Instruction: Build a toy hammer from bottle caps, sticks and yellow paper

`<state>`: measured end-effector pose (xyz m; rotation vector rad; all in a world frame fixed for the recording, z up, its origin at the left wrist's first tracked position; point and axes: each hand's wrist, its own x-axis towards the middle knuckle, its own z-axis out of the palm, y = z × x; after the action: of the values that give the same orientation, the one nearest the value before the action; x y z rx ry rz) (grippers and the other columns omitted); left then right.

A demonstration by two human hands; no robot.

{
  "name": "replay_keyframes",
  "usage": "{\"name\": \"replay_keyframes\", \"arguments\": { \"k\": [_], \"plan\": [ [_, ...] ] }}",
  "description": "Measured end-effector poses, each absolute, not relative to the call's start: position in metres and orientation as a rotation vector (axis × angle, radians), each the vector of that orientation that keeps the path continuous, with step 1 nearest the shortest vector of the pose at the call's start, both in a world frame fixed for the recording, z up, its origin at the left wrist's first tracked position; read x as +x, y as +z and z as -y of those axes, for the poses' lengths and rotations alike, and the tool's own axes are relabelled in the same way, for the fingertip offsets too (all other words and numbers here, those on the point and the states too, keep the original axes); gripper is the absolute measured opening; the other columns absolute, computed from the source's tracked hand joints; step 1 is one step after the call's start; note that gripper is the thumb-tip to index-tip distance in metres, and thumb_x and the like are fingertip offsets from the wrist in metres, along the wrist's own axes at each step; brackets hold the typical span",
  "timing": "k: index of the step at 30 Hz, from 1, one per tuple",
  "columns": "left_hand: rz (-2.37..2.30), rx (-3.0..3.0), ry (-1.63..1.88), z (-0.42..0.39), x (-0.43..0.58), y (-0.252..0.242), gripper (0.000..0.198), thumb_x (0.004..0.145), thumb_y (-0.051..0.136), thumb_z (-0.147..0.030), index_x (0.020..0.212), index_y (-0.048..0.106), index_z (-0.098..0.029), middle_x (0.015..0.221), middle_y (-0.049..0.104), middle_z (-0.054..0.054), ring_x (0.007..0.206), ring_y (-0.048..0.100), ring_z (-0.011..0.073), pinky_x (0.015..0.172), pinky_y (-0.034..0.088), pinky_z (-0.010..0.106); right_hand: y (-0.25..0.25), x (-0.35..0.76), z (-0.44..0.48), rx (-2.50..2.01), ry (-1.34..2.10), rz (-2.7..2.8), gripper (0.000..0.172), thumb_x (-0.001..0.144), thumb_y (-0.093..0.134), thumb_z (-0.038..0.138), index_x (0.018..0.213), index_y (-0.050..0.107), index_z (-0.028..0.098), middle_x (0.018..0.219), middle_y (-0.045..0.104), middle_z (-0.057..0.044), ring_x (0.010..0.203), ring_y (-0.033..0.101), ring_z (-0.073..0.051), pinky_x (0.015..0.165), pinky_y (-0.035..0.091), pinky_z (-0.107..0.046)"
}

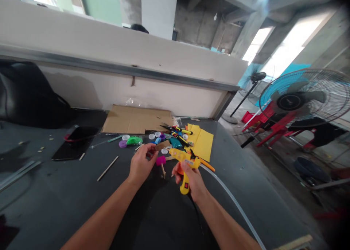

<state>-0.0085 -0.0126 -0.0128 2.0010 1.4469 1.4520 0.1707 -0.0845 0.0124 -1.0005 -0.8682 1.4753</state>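
- Any marking on the yellow hot glue gun (181, 156) is too small to read; a red switch (186, 186) sits on its yellow handle.
- Your right hand (190, 179) is clenched around the glue gun's grip, holding it above the table, with a black cord (197, 210) running down toward you.
- Your left hand (142, 163) is partly closed, its thumb and fingers apparently pinching a small tan scrap (162, 145), though it could be wood or cardboard.
- Between your hands, a magenta foam piece (160, 160) sits atop a thin wooden stick (163, 171).
- Just far of your hands on the black worktable (54, 191) lie plastic bottle caps (158, 134), yellow foam sheets (201, 144) and yellow-handled pliers (179, 130).
- Farther back lies a flattened cardboard sheet (136, 119).
- To the far right stands a blue-and-black electric fan (302, 97), beside red plastic chairs (269, 124).
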Motion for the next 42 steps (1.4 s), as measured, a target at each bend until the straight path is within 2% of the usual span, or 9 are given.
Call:
{"name": "replay_keyframes", "arguments": {
  "k": [3, 8, 13, 18, 23, 30, 42],
  "plan": [
    [-1.447, 2.009, 1.458, 0.0122, -0.0079, -0.0137, 0.019, 0.083, 0.058, -0.026, 0.102, 0.059, -0.022, 0.085, 0.066, 0.000, 0.065, 0.061, 0.0114, 0.065, 0.052, 0.026, 0.0119, 0.1652, 0.0873, -1.109, 1.415, 1.022, 0.044, 0.080, 0.058, 0.058, 0.074, 0.061, 0.014, 0.067, 0.063, -0.003, 0.048, 0.049, -0.008, 0.047, 0.039, -0.021],
    [-1.433, 2.026, 1.479, 0.0124, -0.0075, -0.0126, 0.020, 0.083, 0.057, -0.024, 0.103, 0.058, -0.022, 0.084, 0.065, 0.000, 0.064, 0.061, 0.0116, 0.066, 0.053, 0.027, 0.0126, 0.1644, 0.0886, -1.159, 1.394, 1.047, 0.048, 0.079, 0.056, 0.061, 0.073, 0.061, 0.014, 0.066, 0.063, -0.003, 0.048, 0.048, -0.008, 0.045, 0.038, -0.020],
    [-1.446, 2.007, 1.487, 0.0126, -0.0076, -0.0134, 0.021, 0.084, 0.056, -0.024, 0.104, 0.059, -0.021, 0.085, 0.065, 0.000, 0.066, 0.061, 0.0117, 0.067, 0.053, 0.026, 0.0111, 0.1673, 0.0890, -1.188, 1.411, 1.022, 0.047, 0.081, 0.055, 0.061, 0.072, 0.062, 0.015, 0.051, 0.052, 0.002, 0.048, 0.047, -0.009, 0.044, 0.036, -0.018],
    [-1.435, 2.001, 1.485, 0.0120, -0.0071, -0.0142, 0.021, 0.084, 0.056, -0.024, 0.104, 0.058, -0.021, 0.085, 0.064, 0.000, 0.065, 0.061, 0.0112, 0.066, 0.053, 0.026, 0.0109, 0.1676, 0.0886, -1.152, 1.406, 0.992, 0.047, 0.079, 0.057, 0.060, 0.071, 0.061, 0.014, 0.061, 0.059, -0.001, 0.048, 0.048, -0.008, 0.043, 0.036, -0.018],
    [-1.432, 2.005, 1.492, 0.0120, -0.0071, -0.0138, 0.020, 0.083, 0.057, -0.024, 0.103, 0.058, -0.021, 0.085, 0.064, 0.001, 0.064, 0.061, 0.0111, 0.064, 0.054, 0.026, 0.0128, 0.1669, 0.0882, -1.157, 1.403, 0.981, 0.047, 0.079, 0.058, 0.060, 0.072, 0.061, 0.014, 0.060, 0.061, -0.002, 0.047, 0.048, -0.008, 0.041, 0.036, -0.018],
    [-1.421, 2.047, 1.490, 0.0137, -0.0065, -0.0121, 0.020, 0.084, 0.056, -0.022, 0.104, 0.058, -0.020, 0.085, 0.064, 0.001, 0.064, 0.061, 0.0110, 0.065, 0.054, 0.026, 0.0135, 0.1657, 0.0880, -1.106, 1.388, 0.981, 0.044, 0.080, 0.059, 0.057, 0.072, 0.061, 0.013, 0.071, 0.065, -0.005, 0.047, 0.049, -0.007, 0.046, 0.041, -0.020],
    [-1.407, 2.038, 1.485, 0.0141, -0.0059, -0.0128, 0.020, 0.083, 0.057, -0.022, 0.103, 0.058, -0.020, 0.083, 0.065, 0.000, 0.064, 0.060, 0.0109, 0.065, 0.053, 0.025, 0.0057, 0.1664, 0.0862, -1.084, 1.376, 0.966, 0.041, 0.082, 0.060, 0.053, 0.073, 0.062, 0.013, 0.070, 0.066, -0.004, 0.048, 0.050, -0.006, 0.047, 0.039, -0.019]
  ]
}}
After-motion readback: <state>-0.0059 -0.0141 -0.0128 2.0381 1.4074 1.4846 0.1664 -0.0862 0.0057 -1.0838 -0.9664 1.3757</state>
